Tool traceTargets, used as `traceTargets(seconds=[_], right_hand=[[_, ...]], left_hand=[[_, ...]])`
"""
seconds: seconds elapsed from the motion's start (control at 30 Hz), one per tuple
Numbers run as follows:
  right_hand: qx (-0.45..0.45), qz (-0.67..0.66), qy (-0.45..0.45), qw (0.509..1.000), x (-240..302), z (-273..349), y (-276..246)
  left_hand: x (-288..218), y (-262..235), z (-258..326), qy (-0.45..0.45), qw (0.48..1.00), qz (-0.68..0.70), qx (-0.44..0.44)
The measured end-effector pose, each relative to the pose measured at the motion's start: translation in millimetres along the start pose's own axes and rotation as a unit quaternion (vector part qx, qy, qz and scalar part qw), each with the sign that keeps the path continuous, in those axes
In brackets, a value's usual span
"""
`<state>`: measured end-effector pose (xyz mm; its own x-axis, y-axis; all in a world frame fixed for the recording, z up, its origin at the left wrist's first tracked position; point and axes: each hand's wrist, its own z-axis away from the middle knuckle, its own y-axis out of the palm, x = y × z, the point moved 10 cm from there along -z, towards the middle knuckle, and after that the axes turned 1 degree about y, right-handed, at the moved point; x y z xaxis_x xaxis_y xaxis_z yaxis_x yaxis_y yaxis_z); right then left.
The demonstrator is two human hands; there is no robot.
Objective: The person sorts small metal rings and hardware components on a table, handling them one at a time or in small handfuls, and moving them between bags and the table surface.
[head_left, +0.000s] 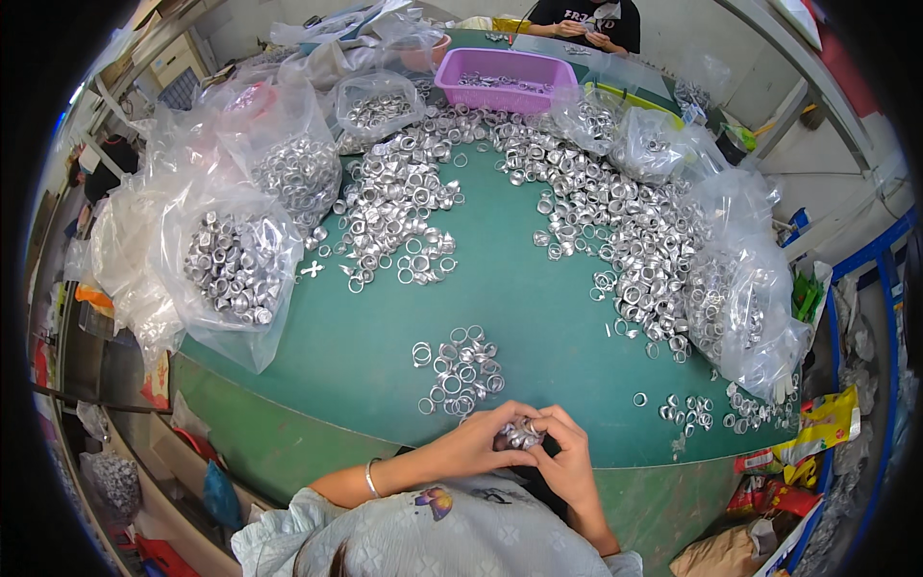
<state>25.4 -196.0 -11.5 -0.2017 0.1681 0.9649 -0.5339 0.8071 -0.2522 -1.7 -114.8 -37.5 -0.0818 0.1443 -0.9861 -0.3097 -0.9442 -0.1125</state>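
Observation:
Close to the table's near edge, my two hands meet around a small cluster of silver metal rings (520, 436). My left hand (481, 439) cups the cluster from the left, fingers curled over it. From the right, my right hand (565, 450) closes on the same rings with bent fingers and thumb. Part of the cluster is hidden by the fingers. Just beyond my left hand lies a small loose pile of silver rings (461, 370) on the green tabletop (519, 317).
Large heaps of rings (394, 207) curve across the table's far side and right heap (663, 260). Clear plastic bags of rings (236, 264) stand at left, others (740, 298) at right. A purple basket (505, 82) sits at the back, near another person (586, 24). Small ring groups (687, 413) lie near right.

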Motion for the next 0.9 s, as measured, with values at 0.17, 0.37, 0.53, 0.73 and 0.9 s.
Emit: traceTargets(seconds=[0.17,0.37,0.53,0.73,0.9], right_hand=[[-0.018,0.021,-0.020,0.999,4.7,1.7,-2.4],[-0.038,-0.031,0.002,0.999,-6.5,5.5,-2.6],[-0.068,-0.073,0.027,0.995,-13.0,7.5,-0.1],[-0.130,-0.109,0.021,0.985,-18.6,16.0,3.8],[-0.106,-0.131,0.021,0.986,-22.6,20.6,20.0]], left_hand=[[-4.0,-0.7,-0.6,0.016,0.999,0.029,0.005],[-10.7,0.8,0.3,0.034,0.999,0.008,0.018],[-14.4,-5.0,2.5,0.067,0.997,0.029,-0.032],[-10.2,-9.1,4.0,0.072,0.996,0.018,-0.056],[-10.4,-12.6,10.7,0.100,0.991,0.038,-0.083]])
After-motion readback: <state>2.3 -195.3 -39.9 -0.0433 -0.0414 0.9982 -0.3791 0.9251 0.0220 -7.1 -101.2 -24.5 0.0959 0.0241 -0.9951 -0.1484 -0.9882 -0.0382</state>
